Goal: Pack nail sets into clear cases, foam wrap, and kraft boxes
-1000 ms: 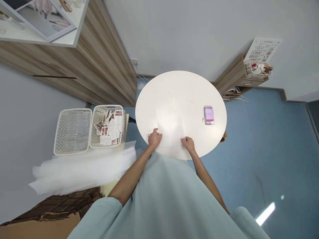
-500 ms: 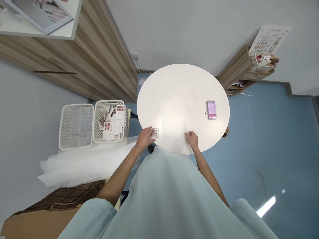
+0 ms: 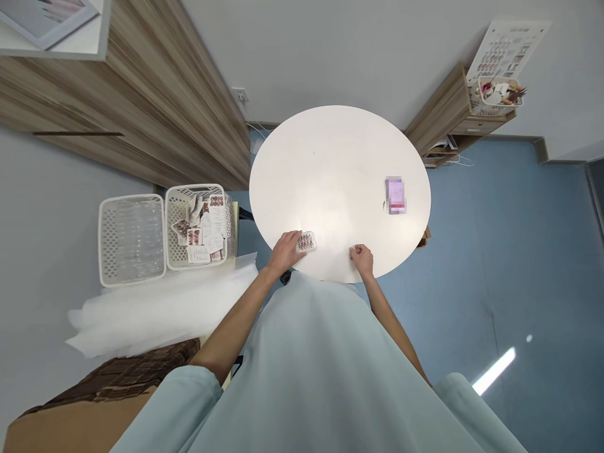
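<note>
At the near left of the white round table (image 3: 337, 163), my left hand (image 3: 284, 253) grips the left end of a small clear box of press-on nails (image 3: 306, 241). Rows of dark reddish nails show inside it. My right hand (image 3: 362, 260) is over the near right part of the tabletop, thumb and fingers pinched together. Something small and pale seems to be at its fingertips, too small to name. Farther right lies a purple box (image 3: 395, 195), its face blurred.
Left of the table stand a white basket of nail cards (image 3: 172, 253) and another basket holding clear plastic pieces (image 3: 106, 245). White wrapping sheets (image 3: 165, 311) and a brown carton (image 3: 70, 421) are nearer me. A wooden cabinet (image 3: 198, 107) rises at the far left.
My left hand has brought the box of nails to the right, farther onto the table. The right hand stays pinched in nearly the same place. The whole view has shifted slightly.
</note>
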A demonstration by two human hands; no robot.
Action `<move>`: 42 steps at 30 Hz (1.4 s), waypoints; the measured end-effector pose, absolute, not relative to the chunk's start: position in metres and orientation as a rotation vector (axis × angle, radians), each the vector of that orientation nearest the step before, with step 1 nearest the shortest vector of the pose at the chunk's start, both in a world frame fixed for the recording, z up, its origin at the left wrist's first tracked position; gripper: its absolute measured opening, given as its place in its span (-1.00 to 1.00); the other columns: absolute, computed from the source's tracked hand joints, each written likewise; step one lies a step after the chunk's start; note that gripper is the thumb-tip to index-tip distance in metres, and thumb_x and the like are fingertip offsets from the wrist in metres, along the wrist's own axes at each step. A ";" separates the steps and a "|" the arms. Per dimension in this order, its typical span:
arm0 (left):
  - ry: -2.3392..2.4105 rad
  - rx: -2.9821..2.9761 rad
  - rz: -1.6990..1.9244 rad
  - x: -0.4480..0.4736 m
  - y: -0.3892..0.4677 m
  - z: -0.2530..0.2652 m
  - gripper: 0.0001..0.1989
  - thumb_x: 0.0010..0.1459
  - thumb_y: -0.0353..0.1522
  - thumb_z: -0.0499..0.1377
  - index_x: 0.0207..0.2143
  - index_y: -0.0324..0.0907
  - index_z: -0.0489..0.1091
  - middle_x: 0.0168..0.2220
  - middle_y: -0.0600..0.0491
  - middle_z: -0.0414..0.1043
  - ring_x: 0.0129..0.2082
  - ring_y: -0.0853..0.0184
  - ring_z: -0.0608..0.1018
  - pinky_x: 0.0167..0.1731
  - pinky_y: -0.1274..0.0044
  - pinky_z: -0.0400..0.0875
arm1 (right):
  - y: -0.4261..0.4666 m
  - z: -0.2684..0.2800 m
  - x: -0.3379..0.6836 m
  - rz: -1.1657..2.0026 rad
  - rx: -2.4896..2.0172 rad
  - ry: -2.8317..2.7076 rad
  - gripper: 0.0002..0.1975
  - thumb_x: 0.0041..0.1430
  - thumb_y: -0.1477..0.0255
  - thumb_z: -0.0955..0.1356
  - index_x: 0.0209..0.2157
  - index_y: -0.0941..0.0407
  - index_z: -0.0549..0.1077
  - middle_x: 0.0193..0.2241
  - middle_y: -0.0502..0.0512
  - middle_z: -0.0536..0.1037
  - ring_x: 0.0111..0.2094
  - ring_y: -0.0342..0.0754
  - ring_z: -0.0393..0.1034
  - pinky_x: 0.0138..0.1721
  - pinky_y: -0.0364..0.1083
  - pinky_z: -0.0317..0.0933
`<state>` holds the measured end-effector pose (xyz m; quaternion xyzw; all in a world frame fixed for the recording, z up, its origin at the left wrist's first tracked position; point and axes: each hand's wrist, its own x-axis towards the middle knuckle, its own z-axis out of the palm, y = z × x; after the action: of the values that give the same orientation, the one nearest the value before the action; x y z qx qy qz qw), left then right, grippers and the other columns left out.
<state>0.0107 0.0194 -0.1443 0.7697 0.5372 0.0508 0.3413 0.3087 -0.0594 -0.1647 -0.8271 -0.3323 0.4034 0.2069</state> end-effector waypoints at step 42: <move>1.633 1.387 0.186 0.043 0.010 -0.143 -0.67 0.40 -0.09 0.15 -0.08 -0.11 0.57 -0.02 -0.01 0.67 -0.03 0.17 0.64 0.01 0.41 0.49 | -0.027 -0.135 0.203 1.009 -1.892 -2.393 -0.85 0.50 0.45 0.30 -0.06 0.11 0.52 -0.05 0.24 0.48 -0.06 0.10 0.40 -0.22 -0.05 0.30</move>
<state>0.0429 0.0099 -0.1425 0.5674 0.6680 0.0761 0.4754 0.2026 -0.0266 -0.1346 -0.5884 -0.7444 0.3137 -0.0355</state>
